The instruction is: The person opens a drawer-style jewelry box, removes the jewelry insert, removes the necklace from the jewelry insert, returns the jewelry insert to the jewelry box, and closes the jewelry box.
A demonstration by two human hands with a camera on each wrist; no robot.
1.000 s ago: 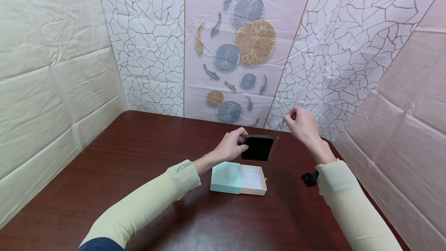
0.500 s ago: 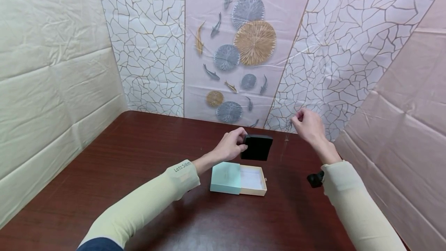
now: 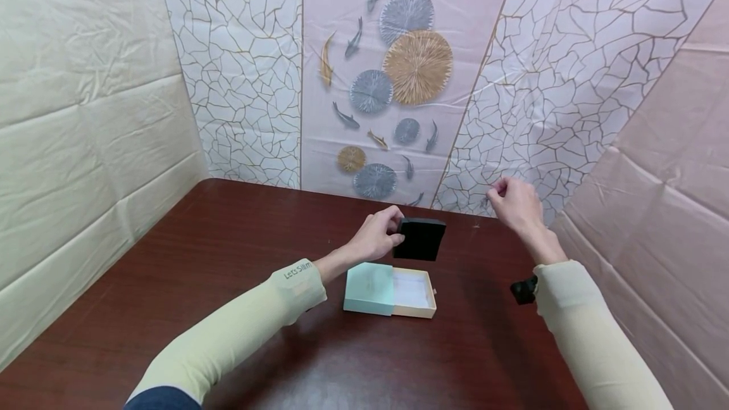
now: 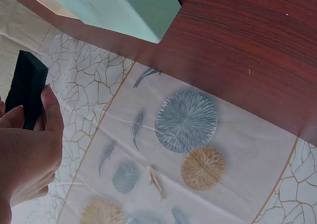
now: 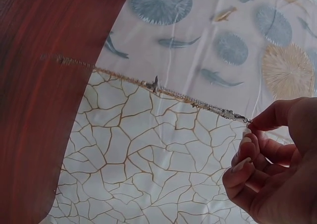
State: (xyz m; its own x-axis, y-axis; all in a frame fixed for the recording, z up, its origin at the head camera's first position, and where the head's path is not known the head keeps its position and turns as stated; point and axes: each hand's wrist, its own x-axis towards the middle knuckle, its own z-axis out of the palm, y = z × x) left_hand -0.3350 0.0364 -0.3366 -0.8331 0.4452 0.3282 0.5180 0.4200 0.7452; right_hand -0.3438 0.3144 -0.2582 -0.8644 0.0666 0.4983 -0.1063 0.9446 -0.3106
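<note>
My left hand pinches the left edge of a square black foam pad, held up over the table with its dark face toward the head camera. In the left wrist view the same pad shows its thickness between thumb and fingers. My right hand is raised near the table's back right. Its thumb and forefinger pinch the clasp end of a fine jewellery chain, which hangs doubled with small charms along it. Below the pad lies a mint-green box sleeve, with its cream drawer pulled partway out to the right.
The box lies on a dark red-brown wooden table. White padding lines the drawer, and a small pull tab sticks out on its right. Patterned cloth hangs close behind the table, with plain cloth walls on both sides.
My right hand has moved to the right with the chain, away from the black foam pad. The left hand keeps the pad almost in place, and the box stays put.
</note>
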